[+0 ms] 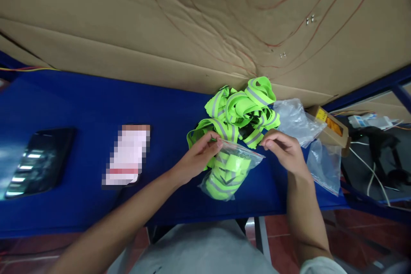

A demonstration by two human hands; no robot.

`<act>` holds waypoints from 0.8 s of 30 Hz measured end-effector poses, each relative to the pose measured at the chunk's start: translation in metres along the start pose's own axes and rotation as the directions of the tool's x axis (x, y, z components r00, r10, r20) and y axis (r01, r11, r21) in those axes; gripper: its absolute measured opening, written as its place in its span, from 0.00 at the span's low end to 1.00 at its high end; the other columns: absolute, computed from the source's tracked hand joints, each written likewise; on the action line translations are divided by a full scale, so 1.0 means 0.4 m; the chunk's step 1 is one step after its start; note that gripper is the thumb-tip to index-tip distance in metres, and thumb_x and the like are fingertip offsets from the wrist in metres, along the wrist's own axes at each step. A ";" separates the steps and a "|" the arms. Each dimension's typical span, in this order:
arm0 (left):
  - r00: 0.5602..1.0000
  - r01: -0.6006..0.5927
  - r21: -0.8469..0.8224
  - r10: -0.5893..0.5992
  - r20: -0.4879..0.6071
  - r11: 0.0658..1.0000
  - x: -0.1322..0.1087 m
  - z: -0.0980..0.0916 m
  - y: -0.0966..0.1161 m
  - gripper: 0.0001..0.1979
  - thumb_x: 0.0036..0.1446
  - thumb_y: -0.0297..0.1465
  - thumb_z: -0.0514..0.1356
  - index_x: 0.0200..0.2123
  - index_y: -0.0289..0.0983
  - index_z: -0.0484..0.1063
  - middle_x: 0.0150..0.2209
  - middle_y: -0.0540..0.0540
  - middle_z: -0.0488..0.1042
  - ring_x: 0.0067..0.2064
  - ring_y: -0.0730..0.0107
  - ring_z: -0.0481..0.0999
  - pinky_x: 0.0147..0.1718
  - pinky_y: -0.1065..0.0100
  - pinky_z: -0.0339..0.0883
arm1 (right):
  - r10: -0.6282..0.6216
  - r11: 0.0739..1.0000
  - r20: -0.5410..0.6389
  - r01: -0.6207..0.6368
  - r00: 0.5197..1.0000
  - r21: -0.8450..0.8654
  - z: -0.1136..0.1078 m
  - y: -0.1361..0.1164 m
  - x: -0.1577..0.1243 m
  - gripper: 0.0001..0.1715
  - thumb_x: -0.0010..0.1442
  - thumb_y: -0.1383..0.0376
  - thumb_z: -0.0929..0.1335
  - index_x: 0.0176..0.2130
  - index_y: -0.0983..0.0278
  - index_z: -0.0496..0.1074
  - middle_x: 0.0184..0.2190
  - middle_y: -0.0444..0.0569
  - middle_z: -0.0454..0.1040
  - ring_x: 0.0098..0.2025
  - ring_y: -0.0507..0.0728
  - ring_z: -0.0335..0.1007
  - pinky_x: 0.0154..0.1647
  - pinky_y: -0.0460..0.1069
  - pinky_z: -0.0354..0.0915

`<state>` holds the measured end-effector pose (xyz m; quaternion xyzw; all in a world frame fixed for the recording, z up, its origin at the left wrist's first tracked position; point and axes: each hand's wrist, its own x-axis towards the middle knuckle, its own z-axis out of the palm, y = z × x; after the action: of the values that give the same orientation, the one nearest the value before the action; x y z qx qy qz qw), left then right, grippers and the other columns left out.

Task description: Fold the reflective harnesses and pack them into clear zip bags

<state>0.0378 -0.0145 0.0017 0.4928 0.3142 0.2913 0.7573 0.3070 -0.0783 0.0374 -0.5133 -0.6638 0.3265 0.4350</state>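
Note:
A clear zip bag [229, 175] holds folded neon-yellow straps with grey reflective stripes. My left hand [207, 150] pinches the bag's upper left corner by the red-lined seal. Just past the seal's right end is my right hand [284, 147], its thumb and fingers drawn together in a pinch. Nothing shows between those fingertips, and the bag's right corner lies slightly below them. Behind the bag, a loose heap of neon-yellow reflective straps [242, 105] with black buckles rests on the blue table [173, 115].
Empty clear bags [324, 165] lie to the right, beside an open cardboard box [332, 128]. Farther right are a black device and white cables. On the left are a phone [128, 152] with a blurred screen and a dark glossy tablet-like object [40, 160]. A brown cardboard wall [160, 43] stands behind.

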 end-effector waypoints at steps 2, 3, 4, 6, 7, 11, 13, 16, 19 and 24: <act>0.998 0.001 -0.083 0.004 0.056 0.997 0.001 0.003 0.001 0.17 0.64 0.47 0.63 0.39 0.40 0.66 0.39 0.50 0.79 0.42 0.70 0.76 0.46 0.68 0.65 | 0.003 1.000 0.062 -0.002 0.998 -0.013 0.009 -0.004 -0.001 0.05 0.67 0.62 0.71 0.42 0.59 0.79 0.36 0.48 0.79 0.38 0.54 0.75 0.40 0.48 0.69; 0.997 0.004 -0.114 0.005 0.080 0.993 0.002 0.004 0.000 0.16 0.64 0.46 0.63 0.39 0.40 0.65 0.41 0.49 0.80 0.45 0.68 0.77 0.49 0.67 0.65 | 0.013 0.999 0.101 -0.010 0.995 -0.031 0.019 -0.006 0.000 0.06 0.66 0.61 0.72 0.44 0.59 0.79 0.36 0.48 0.78 0.38 0.54 0.74 0.39 0.49 0.69; 0.996 0.008 -0.132 0.003 0.089 0.991 0.003 0.004 -0.002 0.16 0.64 0.45 0.64 0.40 0.40 0.65 0.42 0.48 0.81 0.46 0.68 0.77 0.50 0.67 0.65 | 0.029 0.998 0.127 -0.022 0.991 -0.052 0.032 -0.007 0.000 0.09 0.65 0.61 0.73 0.45 0.59 0.79 0.36 0.47 0.78 0.36 0.53 0.73 0.38 0.48 0.69; 0.997 0.032 -0.142 -0.022 0.069 0.989 0.005 0.002 -0.008 0.16 0.62 0.43 0.67 0.41 0.40 0.67 0.44 0.47 0.81 0.47 0.67 0.77 0.48 0.68 0.66 | 0.063 0.995 0.138 -0.051 0.988 -0.088 0.060 -0.009 0.002 0.10 0.64 0.61 0.74 0.46 0.59 0.79 0.35 0.46 0.78 0.33 0.52 0.72 0.35 0.47 0.68; 0.998 0.045 -0.141 -0.039 0.044 0.989 0.005 0.001 -0.012 0.16 0.61 0.43 0.68 0.41 0.39 0.68 0.44 0.47 0.81 0.47 0.68 0.77 0.46 0.69 0.66 | 0.071 0.994 0.120 -0.060 0.990 -0.096 0.072 -0.010 0.002 0.09 0.65 0.61 0.73 0.45 0.59 0.79 0.34 0.46 0.78 0.33 0.52 0.72 0.34 0.47 0.67; 0.996 0.045 -0.092 -0.052 -0.076 0.995 0.004 -0.004 -0.020 0.15 0.60 0.42 0.69 0.39 0.37 0.74 0.39 0.48 0.80 0.40 0.72 0.75 0.40 0.72 0.65 | 0.079 0.994 0.045 -0.075 0.996 -0.077 0.093 -0.011 0.005 0.07 0.68 0.62 0.71 0.44 0.60 0.79 0.37 0.47 0.79 0.36 0.52 0.74 0.37 0.46 0.68; 0.994 0.025 -0.073 -0.033 -0.101 0.997 0.005 -0.003 -0.023 0.14 0.59 0.42 0.69 0.38 0.37 0.75 0.37 0.49 0.79 0.37 0.73 0.74 0.38 0.73 0.65 | 0.100 0.994 0.059 -0.097 0.993 -0.056 0.093 -0.011 0.007 0.09 0.68 0.61 0.70 0.47 0.60 0.78 0.36 0.46 0.78 0.37 0.52 0.75 0.37 0.46 0.68; 0.993 -0.009 -0.038 0.005 -0.116 0.999 0.010 -0.004 -0.028 0.14 0.57 0.41 0.70 0.37 0.37 0.76 0.35 0.49 0.80 0.36 0.73 0.75 0.36 0.73 0.65 | 0.117 0.991 0.131 -0.106 0.985 -0.084 0.099 -0.008 0.012 0.11 0.67 0.60 0.71 0.49 0.60 0.77 0.37 0.46 0.79 0.37 0.52 0.75 0.37 0.46 0.68; 0.984 -0.083 0.053 0.090 -0.151 0.995 0.019 -0.011 -0.033 0.15 0.56 0.41 0.71 0.35 0.36 0.75 0.33 0.49 0.80 0.35 0.72 0.77 0.35 0.72 0.66 | 0.071 0.973 0.122 -0.042 0.990 -0.228 0.118 -0.003 0.016 0.10 0.69 0.61 0.68 0.49 0.60 0.77 0.41 0.49 0.79 0.41 0.55 0.76 0.42 0.49 0.69; 0.987 -0.091 0.057 0.098 -0.127 0.994 0.026 -0.021 -0.032 0.15 0.55 0.40 0.72 0.34 0.35 0.75 0.36 0.44 0.83 0.40 0.66 0.81 0.41 0.68 0.71 | 0.059 0.976 0.052 -0.047 0.997 -0.214 0.137 0.008 0.013 0.07 0.68 0.61 0.70 0.46 0.59 0.77 0.39 0.47 0.79 0.40 0.55 0.77 0.41 0.48 0.69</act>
<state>0.0396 -0.0065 -0.0150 0.5063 0.3462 0.3502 0.7079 0.2579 -0.0718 0.0134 -0.5646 -0.6934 0.2801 0.3494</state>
